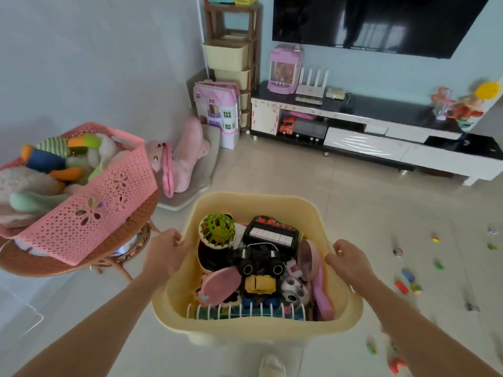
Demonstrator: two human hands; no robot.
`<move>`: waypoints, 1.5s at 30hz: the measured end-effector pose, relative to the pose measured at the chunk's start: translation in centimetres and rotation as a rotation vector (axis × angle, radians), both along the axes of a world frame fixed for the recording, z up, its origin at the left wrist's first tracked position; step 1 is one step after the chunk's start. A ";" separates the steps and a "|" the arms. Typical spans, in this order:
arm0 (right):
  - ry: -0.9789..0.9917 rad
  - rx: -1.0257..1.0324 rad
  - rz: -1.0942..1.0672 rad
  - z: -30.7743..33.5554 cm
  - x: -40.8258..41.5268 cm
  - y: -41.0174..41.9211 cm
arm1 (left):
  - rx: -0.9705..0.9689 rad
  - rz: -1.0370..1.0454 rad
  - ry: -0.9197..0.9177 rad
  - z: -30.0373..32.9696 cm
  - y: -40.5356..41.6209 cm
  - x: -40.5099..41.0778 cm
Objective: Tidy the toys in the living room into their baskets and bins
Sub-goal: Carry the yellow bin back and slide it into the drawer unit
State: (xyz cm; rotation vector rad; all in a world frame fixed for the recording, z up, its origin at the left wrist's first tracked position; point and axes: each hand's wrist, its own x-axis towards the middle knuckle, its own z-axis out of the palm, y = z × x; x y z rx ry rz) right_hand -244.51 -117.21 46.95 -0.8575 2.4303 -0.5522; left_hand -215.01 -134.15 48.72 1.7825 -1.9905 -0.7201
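Now you are gripping the bin rim between both hands, left and right; be keeping it level.

The room is bright with soft, even daylight, and shadows under the TV stand are faint. The dark television mirrors a bright window as pale glare. Wide-angle distortion bends walls and floor near the edges, and the small toys at lower right are smeared with blur.
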 end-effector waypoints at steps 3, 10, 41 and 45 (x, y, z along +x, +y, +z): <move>0.016 0.020 0.026 0.5 -2.7 -5.7 | -0.009 0.025 -0.011 0.4 -4.1 -2.0; 0.020 0.055 0.101 -0.7 -7.0 -22.2 | 0.059 0.119 -0.006 -1.4 -19.6 -5.8; -0.006 -0.031 0.151 1.9 -32.7 -82.5 | 0.015 0.166 0.002 2.5 -77.9 -30.8; -0.014 -0.069 0.151 4.1 -35.7 -89.6 | -0.037 0.133 -0.025 4.4 -85.6 -33.5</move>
